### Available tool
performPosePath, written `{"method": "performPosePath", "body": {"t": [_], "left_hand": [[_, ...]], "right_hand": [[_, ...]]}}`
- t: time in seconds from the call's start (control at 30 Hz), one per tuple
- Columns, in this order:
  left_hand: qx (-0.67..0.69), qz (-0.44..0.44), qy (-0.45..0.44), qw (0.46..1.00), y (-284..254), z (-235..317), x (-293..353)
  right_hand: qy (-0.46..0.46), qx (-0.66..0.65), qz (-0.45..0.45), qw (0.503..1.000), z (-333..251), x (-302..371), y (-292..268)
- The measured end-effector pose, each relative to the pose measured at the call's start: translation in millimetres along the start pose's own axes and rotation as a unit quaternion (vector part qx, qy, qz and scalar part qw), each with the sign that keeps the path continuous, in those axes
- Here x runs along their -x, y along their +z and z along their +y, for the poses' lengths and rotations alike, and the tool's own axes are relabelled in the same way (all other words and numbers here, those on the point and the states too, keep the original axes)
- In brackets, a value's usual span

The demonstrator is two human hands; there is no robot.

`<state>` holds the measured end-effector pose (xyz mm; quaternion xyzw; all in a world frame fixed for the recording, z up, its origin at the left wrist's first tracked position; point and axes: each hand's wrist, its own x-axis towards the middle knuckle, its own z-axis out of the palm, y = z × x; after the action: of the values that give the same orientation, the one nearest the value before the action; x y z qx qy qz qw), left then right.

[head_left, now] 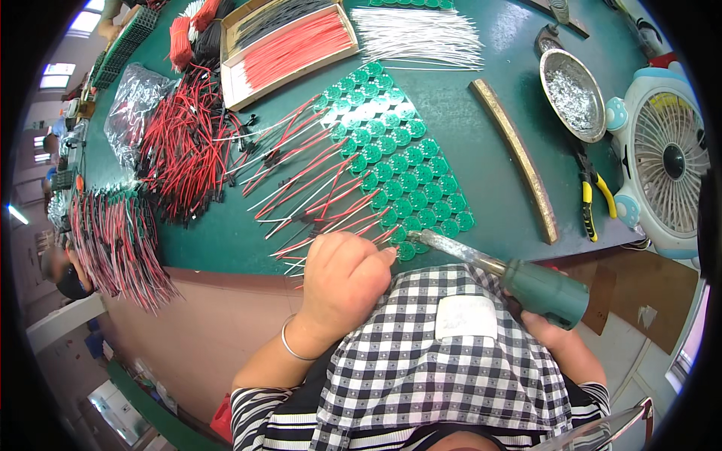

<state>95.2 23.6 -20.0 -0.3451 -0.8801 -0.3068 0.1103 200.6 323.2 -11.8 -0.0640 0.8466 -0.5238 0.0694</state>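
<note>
My right hand (543, 331) is wrapped round the dark green handle of a large soldering iron (481, 259), mostly hidden behind that handle. The iron's metal tip rests at the near end of a panel of round green circuit boards (412, 180). Just left of the tip, my left hand (347, 274) is closed, its thumb and forefinger pinched by the nearest board; whatever they pinch is hidden. Red and white wires (331, 192) stick out leftward from the boards along the panel's left side.
Beyond the panel are white wires (421, 36) and a cardboard box (226, 83) of red and black wires. A heap of red-black leads (188, 146) lies left. At right are a brass-coloured bar (519, 161), a metal bowl (573, 96), yellow-handled pliers (590, 199) and a fan (665, 161).
</note>
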Motion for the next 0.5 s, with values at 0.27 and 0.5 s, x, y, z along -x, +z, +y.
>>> {"method": "performPosePath", "body": {"t": [0.27, 0.5], "left_hand": [[0.011, -0.004, 0.01, 1.0, 6.6, 1.5, -2.2], [0.004, -0.008, 0.009, 1.0, 12.3, -0.3, -2.9]], "right_hand": [[0.026, -0.037, -0.001, 0.999, 0.0, 6.7, -0.7], [-0.002, -0.002, -0.012, 1.0, 5.2, 2.1, -1.5]]}}
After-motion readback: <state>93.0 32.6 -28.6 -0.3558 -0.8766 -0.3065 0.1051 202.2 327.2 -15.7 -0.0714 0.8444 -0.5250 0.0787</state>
